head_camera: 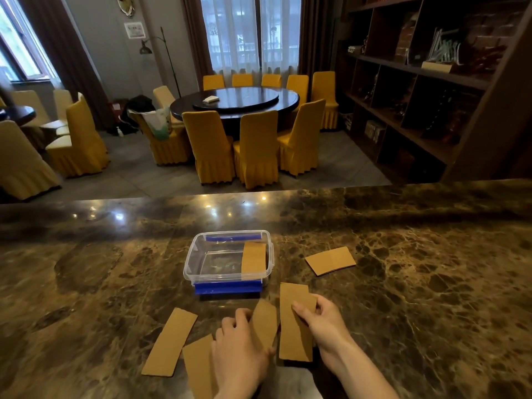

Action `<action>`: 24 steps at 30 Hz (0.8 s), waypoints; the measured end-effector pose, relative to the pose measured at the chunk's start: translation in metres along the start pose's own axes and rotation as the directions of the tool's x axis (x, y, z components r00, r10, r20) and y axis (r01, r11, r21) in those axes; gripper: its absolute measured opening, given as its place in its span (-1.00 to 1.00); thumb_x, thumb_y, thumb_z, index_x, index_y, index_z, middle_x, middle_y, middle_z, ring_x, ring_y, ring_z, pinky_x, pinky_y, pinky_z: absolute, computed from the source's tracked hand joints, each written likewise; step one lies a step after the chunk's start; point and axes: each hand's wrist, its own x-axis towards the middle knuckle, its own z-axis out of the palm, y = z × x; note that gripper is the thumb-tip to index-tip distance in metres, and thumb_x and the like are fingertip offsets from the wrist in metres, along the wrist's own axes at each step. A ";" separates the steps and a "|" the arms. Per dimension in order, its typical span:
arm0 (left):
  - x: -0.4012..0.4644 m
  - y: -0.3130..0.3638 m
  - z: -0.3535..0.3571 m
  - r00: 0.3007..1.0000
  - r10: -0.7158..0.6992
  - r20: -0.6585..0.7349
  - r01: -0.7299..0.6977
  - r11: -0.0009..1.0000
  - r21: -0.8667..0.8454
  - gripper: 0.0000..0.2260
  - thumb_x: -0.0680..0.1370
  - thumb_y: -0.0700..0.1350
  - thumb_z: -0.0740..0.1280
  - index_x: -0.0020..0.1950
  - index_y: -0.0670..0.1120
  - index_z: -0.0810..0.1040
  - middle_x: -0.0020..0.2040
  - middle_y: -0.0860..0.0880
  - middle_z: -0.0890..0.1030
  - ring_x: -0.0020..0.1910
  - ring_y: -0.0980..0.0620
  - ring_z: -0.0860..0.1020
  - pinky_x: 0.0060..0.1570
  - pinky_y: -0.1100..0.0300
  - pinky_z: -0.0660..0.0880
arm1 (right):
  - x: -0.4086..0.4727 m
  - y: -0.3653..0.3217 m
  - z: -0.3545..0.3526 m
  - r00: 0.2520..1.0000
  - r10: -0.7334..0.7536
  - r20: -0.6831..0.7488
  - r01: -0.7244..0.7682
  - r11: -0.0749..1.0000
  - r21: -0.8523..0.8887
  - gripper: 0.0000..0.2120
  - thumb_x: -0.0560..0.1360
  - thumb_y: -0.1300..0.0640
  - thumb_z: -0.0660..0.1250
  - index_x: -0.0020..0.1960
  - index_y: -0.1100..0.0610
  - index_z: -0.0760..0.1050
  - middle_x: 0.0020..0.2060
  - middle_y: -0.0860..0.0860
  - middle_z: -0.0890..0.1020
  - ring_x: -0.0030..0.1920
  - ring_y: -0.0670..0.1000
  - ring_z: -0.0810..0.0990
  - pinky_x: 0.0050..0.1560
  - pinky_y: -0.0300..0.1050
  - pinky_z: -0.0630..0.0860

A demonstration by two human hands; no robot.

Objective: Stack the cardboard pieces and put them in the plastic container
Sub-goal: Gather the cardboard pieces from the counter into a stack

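Observation:
A clear plastic container with blue clips stands open on the marble counter, and one cardboard strip leans inside at its right side. My right hand holds a long cardboard strip, possibly two overlapped, just in front of the container. My left hand grips another strip tilted up off the counter. Two more strips lie flat at the near left and partly under my left wrist. One piece lies to the right of the container.
The dark marble counter stretches wide to both sides, its far edge beyond the container. Past it are a round dining table with yellow-covered chairs and a wooden shelf unit at the right.

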 end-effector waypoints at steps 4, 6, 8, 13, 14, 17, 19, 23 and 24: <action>0.008 -0.010 -0.005 0.992 -0.105 0.063 0.123 0.870 -0.478 -0.66 0.49 -0.18 0.52 0.18 0.05 0.51 0.03 0.01 0.63 0.02 0.06 0.61 0.22 -0.07 0.60 | 0.003 -0.004 -0.004 0.994 0.073 0.079 -0.081 0.992 0.100 -0.75 0.51 0.26 0.48 0.18 0.19 0.59 0.00 0.20 0.75 0.02 0.20 0.73 -0.04 0.15 0.67; 0.010 -0.012 -0.009 0.986 -0.135 0.094 0.164 0.741 -0.651 -0.80 0.57 -0.20 0.43 0.15 0.01 0.56 -0.02 -0.04 0.67 0.01 -0.02 0.64 0.24 -0.20 0.57 | 0.004 -0.006 -0.004 0.989 0.086 0.119 -0.102 0.985 0.136 -0.75 0.50 0.25 0.49 0.17 0.21 0.61 -0.04 0.20 0.77 -0.02 0.19 0.75 -0.10 0.11 0.67; 0.011 -0.008 -0.012 0.986 -0.139 0.096 0.162 0.622 -0.766 -0.86 0.60 -0.20 0.39 0.12 -0.01 0.57 -0.01 -0.08 0.70 0.04 -0.07 0.66 0.25 -0.24 0.56 | 0.003 -0.009 -0.001 0.984 0.083 0.159 -0.108 0.982 0.157 -0.74 0.50 0.24 0.50 0.18 0.21 0.61 -0.02 0.20 0.77 0.02 0.21 0.73 -0.09 0.11 0.67; 0.011 0.011 -0.014 0.996 0.042 0.081 0.042 0.573 -0.819 -0.84 0.63 -0.24 0.35 0.10 0.02 0.57 -0.15 0.09 0.79 -0.11 0.11 0.76 0.03 -0.05 0.71 | -0.002 -0.015 0.011 0.990 0.053 0.132 -0.074 0.985 0.158 -0.79 0.53 0.23 0.47 0.14 0.15 0.59 0.01 0.20 0.74 0.01 0.20 0.72 -0.14 0.09 0.67; 0.011 0.012 -0.015 0.994 0.073 0.079 0.022 0.587 -0.809 -0.83 0.63 -0.24 0.34 0.11 0.04 0.56 -0.14 0.15 0.78 -0.12 0.16 0.75 -0.03 0.04 0.71 | -0.002 -0.015 0.012 0.991 0.047 0.123 -0.066 0.986 0.154 -0.80 0.53 0.22 0.47 0.15 0.14 0.58 0.03 0.21 0.73 0.02 0.21 0.72 -0.11 0.11 0.67; 0.012 0.002 -0.016 0.992 0.124 0.007 -0.084 0.713 -0.696 -0.81 0.63 -0.17 0.36 0.09 0.15 0.59 -0.11 0.12 0.76 -0.07 0.20 0.72 -0.09 0.28 0.61 | -0.001 -0.017 0.012 0.990 0.044 0.131 -0.061 0.990 0.127 -0.78 0.53 0.20 0.47 0.17 0.12 0.58 0.06 0.20 0.73 0.06 0.21 0.71 -0.04 0.15 0.67; 0.014 -0.015 -0.018 0.987 0.095 -0.128 -0.144 0.878 -0.457 -0.82 0.59 -0.04 0.41 0.07 0.26 0.54 0.01 0.19 0.68 0.03 0.22 0.65 -0.02 0.30 0.57 | 0.000 -0.016 0.012 0.991 0.051 0.127 -0.063 0.993 0.098 -0.76 0.53 0.20 0.47 0.19 0.12 0.58 0.06 0.18 0.73 0.07 0.19 0.70 -0.03 0.13 0.65; 0.013 -0.050 -0.032 0.978 -0.118 -0.174 0.135 0.987 0.090 -0.40 0.48 0.34 0.36 0.44 0.18 0.32 0.42 0.03 0.50 0.38 0.01 0.49 0.35 0.03 0.53 | 0.003 -0.014 0.016 0.993 0.061 0.099 -0.065 0.997 0.035 -0.75 0.54 0.18 0.47 0.20 0.10 0.56 0.05 0.14 0.72 0.05 0.16 0.69 -0.07 0.08 0.63; 0.013 -0.056 -0.033 0.975 -0.183 -0.126 0.202 0.967 0.157 -0.28 0.45 0.40 0.33 0.51 0.14 0.24 0.53 -0.02 0.38 0.48 -0.04 0.40 0.42 -0.01 0.47 | 0.003 -0.013 0.019 0.993 0.067 0.102 -0.070 0.997 0.022 -0.76 0.54 0.18 0.47 0.19 0.09 0.56 0.04 0.13 0.72 0.04 0.14 0.69 -0.10 0.06 0.63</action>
